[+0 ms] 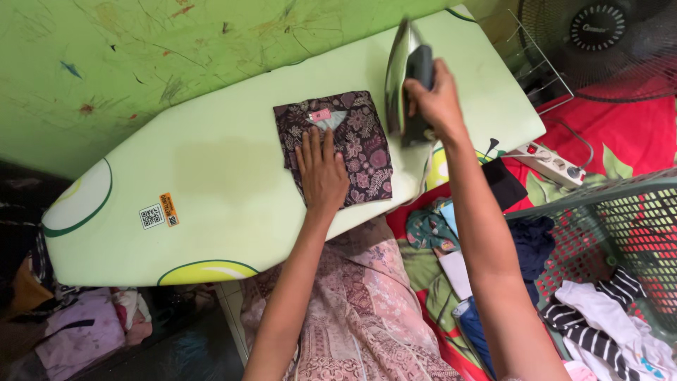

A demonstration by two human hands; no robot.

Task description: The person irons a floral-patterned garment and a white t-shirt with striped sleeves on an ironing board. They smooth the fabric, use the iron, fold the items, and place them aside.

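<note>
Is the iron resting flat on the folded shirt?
No. The right hand holds the iron tipped up beside the folded shirt, while the left hand lies flat on the shirt.

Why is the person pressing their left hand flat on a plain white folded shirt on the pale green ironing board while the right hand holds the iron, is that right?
Not quite. The folded shirt is not plain white: it is dark maroon with a floral pattern, as the head view shows. The left hand does lie flat on it, on the pale green ironing board, and the right hand does hold the iron.
</note>
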